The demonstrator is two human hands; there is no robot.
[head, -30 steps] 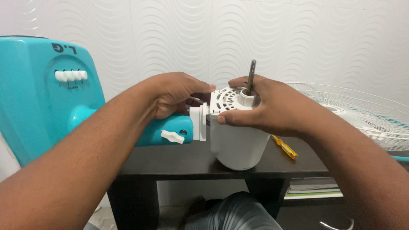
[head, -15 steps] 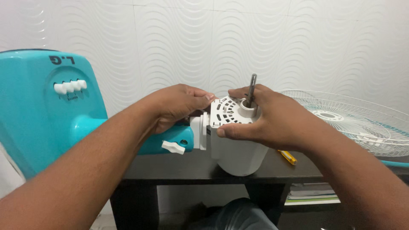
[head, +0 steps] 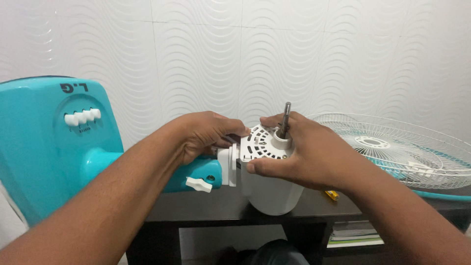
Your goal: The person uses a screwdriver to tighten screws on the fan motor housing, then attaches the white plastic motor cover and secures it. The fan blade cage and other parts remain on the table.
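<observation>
**Both hands on white fan motor housing**

While the right hand [head: 306, 157] wraps the top of the white cylindrical plastic fan motor housing [head: 272, 189], thumb along the front rim and fingers curled over the vented white faceplate [head: 260, 142], the left hand [head: 203, 132] sits closed at the back-left of the housing, fingertips pinched at the joint; what they pinch is hidden. Grey metal shaft [head: 285, 115] stands upright out of the faceplate collar, between the right hand's fingers. Housing hangs over the front edge of the dark worktop [head: 206, 203], near its middle, joined on its left side to the turquoise plastic neck [head: 196, 172] through a white bracket [head: 226, 167]. White wing knob [head: 198, 184] sits on the front of the neck. Turquoise plastic fan base [head: 49, 147] with a row of white push buttons [head: 82, 117] stands at the worktop's left end, tilted. White wire fan guard [head: 397, 147] lies flat at the right end, well apart from the housing. Yellow screwdriver handle [head: 332, 195] lies on the worktop just under the right wrist, mostly hidden. Papers [head: 355, 235] on a lower shelf at right.
</observation>
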